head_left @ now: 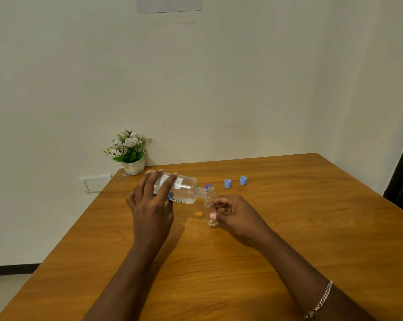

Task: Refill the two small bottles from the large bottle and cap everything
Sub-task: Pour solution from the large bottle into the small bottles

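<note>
My left hand grips the large clear bottle, which is tipped on its side with its uncapped neck pointing right. The neck meets the mouth of a small clear bottle, held upright by my right hand with the thumb across its lower front. Clear liquid lies along the lower side of the large bottle. Two blue caps lie on the table behind my right hand. A third blue cap shows just behind the two bottle mouths. A blue shape peeks out behind my left fingers; a second small bottle is not in view.
The wooden table fills the lower part of the view and stands against a white wall. A white pot of artificial flowers sits at the table's far left corner. A metal chain bracelet is on my right wrist.
</note>
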